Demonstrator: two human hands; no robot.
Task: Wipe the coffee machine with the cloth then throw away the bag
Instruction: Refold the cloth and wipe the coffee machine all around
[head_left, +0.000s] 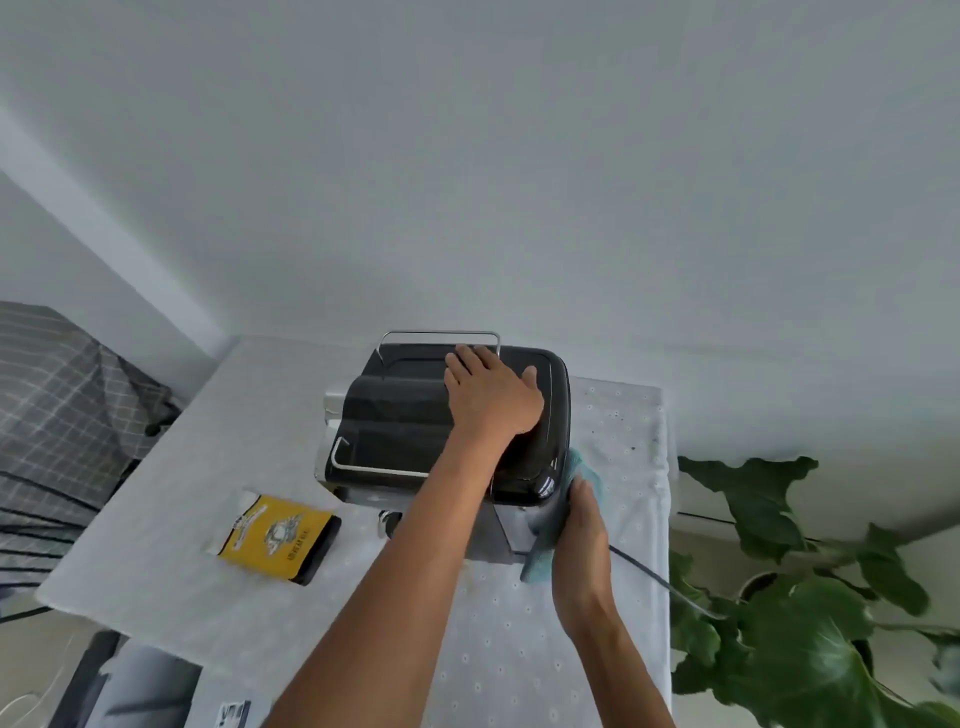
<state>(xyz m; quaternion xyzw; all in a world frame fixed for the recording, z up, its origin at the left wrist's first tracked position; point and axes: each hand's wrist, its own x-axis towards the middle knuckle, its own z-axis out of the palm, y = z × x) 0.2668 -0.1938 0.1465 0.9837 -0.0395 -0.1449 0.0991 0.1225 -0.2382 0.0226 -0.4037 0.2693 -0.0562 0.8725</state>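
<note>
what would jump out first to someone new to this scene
The glossy black boxy coffee machine at the middle of the white-clothed table draws the eye, with the left hand flat on its top. The right hand presses a teal cloth against the machine's right side. A yellow and black printed bag lies flat on the table to the machine's left, and a large-leaved green plant fills the lower right corner.

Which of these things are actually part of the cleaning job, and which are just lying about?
Part of the job:
coffee machine, with the left hand flat on top
teal cloth, pressed to its side by the right hand
yellow bag on the table

Just lying about:
potted plant
checked fabric
dark cable
</note>
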